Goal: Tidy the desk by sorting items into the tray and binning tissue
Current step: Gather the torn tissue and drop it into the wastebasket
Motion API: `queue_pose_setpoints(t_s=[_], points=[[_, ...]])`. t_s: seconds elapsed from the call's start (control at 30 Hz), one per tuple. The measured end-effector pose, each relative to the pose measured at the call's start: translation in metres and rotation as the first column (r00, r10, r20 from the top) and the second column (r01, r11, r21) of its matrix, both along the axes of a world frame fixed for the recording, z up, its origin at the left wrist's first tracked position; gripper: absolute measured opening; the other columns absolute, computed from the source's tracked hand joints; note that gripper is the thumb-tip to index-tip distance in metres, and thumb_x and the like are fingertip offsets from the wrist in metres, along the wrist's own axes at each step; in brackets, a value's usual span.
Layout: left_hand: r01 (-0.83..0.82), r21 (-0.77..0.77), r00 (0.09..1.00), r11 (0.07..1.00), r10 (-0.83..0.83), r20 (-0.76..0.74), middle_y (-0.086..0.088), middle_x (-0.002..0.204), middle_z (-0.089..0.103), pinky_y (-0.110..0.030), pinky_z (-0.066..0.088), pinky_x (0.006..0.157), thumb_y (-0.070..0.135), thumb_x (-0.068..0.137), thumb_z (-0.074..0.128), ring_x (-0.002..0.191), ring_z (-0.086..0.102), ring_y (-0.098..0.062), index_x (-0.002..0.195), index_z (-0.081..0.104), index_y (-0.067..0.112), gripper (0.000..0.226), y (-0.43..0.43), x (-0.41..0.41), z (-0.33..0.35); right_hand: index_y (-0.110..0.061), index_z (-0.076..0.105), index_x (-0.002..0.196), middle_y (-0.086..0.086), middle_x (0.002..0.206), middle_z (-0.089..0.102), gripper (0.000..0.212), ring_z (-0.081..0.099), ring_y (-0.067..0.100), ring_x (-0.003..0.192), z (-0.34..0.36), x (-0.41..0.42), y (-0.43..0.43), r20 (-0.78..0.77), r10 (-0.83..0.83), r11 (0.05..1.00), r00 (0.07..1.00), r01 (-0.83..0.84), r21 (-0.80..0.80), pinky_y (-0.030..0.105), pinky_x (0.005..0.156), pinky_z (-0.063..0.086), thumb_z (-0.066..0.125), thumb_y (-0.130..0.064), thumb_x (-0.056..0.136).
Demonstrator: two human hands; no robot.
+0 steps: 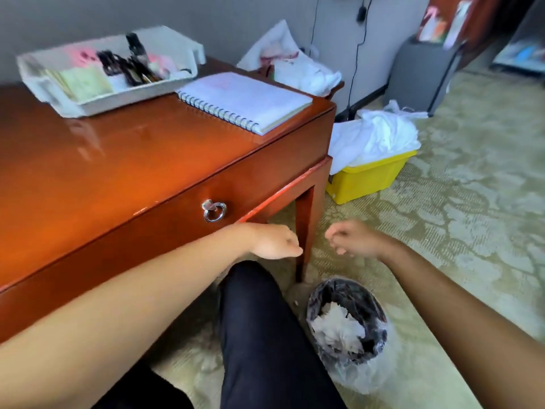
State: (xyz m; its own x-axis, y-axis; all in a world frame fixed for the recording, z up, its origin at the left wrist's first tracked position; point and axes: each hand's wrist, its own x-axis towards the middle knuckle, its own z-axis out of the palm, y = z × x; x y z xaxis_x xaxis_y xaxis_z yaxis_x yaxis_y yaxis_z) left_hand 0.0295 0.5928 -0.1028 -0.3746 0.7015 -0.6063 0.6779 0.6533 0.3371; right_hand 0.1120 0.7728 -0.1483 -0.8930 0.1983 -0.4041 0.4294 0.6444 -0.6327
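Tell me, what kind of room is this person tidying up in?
Probably a hotel room or a bedroom, though I can't be sure. A glossy wooden desk with a ring-pull drawer stands on patterned carpet, and a small lined waste bin holding tissue sits by the desk leg.

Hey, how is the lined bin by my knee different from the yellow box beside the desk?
The bin is round with a dark liner; the yellow box is rectangular. The bin holds crumpled tissue below its rim; the yellow box overflows with white material. Both stand on the carpet.
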Motion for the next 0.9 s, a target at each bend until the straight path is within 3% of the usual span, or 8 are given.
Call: queue_pose_setpoints(t_s=[0.1,0.17,0.3,0.37,0.5,0.63,0.77,0.9], points=[[-0.001,0.088,0.997,0.996,0.008,-0.075,-0.013,0.117,0.058,-0.034,0.039,0.1,0.034,0.1,0.035,0.112,0.053,-0.027,0.117,0.057,0.008,0.038,-0.04,0.002,0.065,-0.018,0.063,0.104,0.011,0.104,0.067,0.018,0.068,0.025,0.093,0.06,-0.01,-0.028,-0.085,0.104,0.993,0.991,-0.099,0.059,0.028,0.065,0.045,0.049,-0.017,0.092],[-0.019,0.129,0.991,0.991,0.036,-0.128,0.002,0.122,0.061,-0.03,0.038,0.104,0.035,0.1,0.037,0.116,0.053,-0.017,0.128,0.055,0.017,0.038,-0.067,0.004,0.101,-0.017,0.063,0.107,0.007,0.102,0.067,0.02,0.068,0.023,0.094,0.1,-0.017,-0.05,-0.133,0.191,0.978,0.973,-0.177,0.107,0.028,0.068,0.047,0.05,-0.018,0.091],[-0.167,0.204,0.98,0.965,0.186,-0.075,0.01,0.119,0.058,-0.009,0.04,0.087,0.03,0.1,0.038,0.114,0.056,-0.009,0.134,0.049,0.023,0.036,-0.117,0.008,0.154,-0.022,0.06,0.103,-0.002,0.089,0.066,0.015,0.069,0.02,0.092,0.158,-0.029,-0.096,-0.197,0.342,0.936,0.919,-0.313,0.162,0.027,0.069,0.047,0.052,-0.019,0.091],[-0.222,0.234,0.96,0.947,0.254,-0.118,0.011,0.117,0.059,-0.005,0.039,0.083,0.03,0.1,0.038,0.116,0.057,-0.01,0.135,0.048,0.023,0.037,-0.154,0.013,0.173,-0.024,0.059,0.102,0.003,0.09,0.068,0.014,0.068,0.021,0.092,0.179,-0.038,-0.132,-0.24,0.435,0.897,0.868,-0.395,0.198,0.026,0.069,0.046,0.052,-0.018,0.092],[-0.278,0.198,0.921,0.94,0.32,-0.222,0.002,0.131,0.057,-0.023,0.04,0.1,0.04,0.098,0.038,0.121,0.052,-0.013,0.135,0.047,0.026,0.041,-0.212,0.026,0.19,-0.028,0.061,0.104,0.001,0.09,0.071,0.016,0.068,0.016,0.09,0.198,-0.049,-0.195,-0.296,0.555,0.831,0.778,-0.502,0.238,0.029,0.075,0.05,0.054,-0.022,0.091],[-0.408,0.17,0.857,0.897,0.441,-0.268,0.008,0.138,0.051,-0.02,0.032,0.103,0.041,0.098,0.038,0.125,0.047,-0.009,0.138,0.045,0.025,0.043,-0.283,0.042,0.192,-0.031,0.061,0.11,-0.01,0.089,0.065,0.02,0.063,0.012,0.091,0.196,-0.059,-0.277,-0.283,0.679,0.734,0.677,-0.613,0.293,0.027,0.081,0.048,0.053,-0.027,0.092],[-0.565,0.168,0.75,0.808,0.587,-0.305,0.007,0.146,0.043,-0.024,0.031,0.107,0.044,0.098,0.039,0.132,0.041,-0.011,0.141,0.039,0.026,0.047,-0.347,0.062,0.184,-0.029,0.048,0.133,-0.004,0.134,0.054,0.037,0.052,0.016,0.12,0.182,-0.068,-0.351,-0.239,0.799,0.601,0.552,-0.722,0.343,0.029,0.098,0.045,0.049,-0.031,0.096],[-0.699,0.205,0.584,0.685,0.713,-0.388,0.007,0.156,0.024,-0.031,0.022,0.115,0.047,0.097,0.038,0.143,0.024,-0.015,0.146,0.029,0.028,0.053,-0.401,0.082,0.17,-0.033,0.026,0.146,-0.003,0.155,0.027,0.053,0.033,0.023,0.139,0.169,-0.077,-0.411,-0.253,0.809,0.588,0.531,-0.728,0.354,0.041,0.111,0.036,0.044,-0.041,0.096]])
